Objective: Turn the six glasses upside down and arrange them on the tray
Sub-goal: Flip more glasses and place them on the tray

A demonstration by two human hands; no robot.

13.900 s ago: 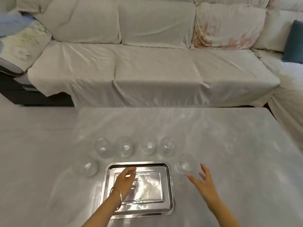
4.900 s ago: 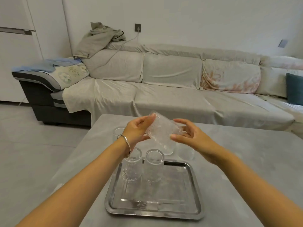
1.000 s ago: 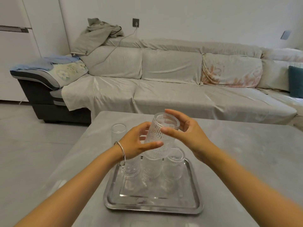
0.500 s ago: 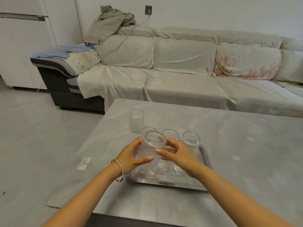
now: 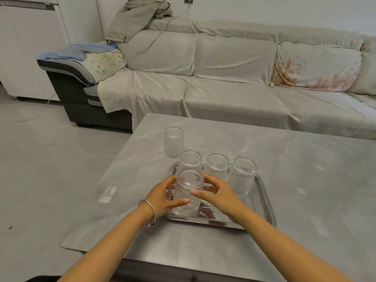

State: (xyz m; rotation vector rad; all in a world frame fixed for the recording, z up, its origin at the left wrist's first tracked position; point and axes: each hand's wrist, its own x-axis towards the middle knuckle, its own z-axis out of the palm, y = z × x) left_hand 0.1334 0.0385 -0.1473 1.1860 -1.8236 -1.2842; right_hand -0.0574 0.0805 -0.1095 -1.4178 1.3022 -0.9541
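A steel tray lies on the grey table. Three ribbed clear glasses stand upside down along its far side: left, middle, right. A fourth glass, also upside down, stands at the tray's front left corner. My left hand and my right hand wrap it from both sides. One more glass stands upright on the table behind the tray's left corner.
The grey table has its left edge close to the tray and open surface to the right. A sofa covered in light cloth runs behind it. A small white patch marks the table's left side.
Both hands have lowered the upturned glass from above the tray down onto its front left corner. The view has tipped down towards the table.
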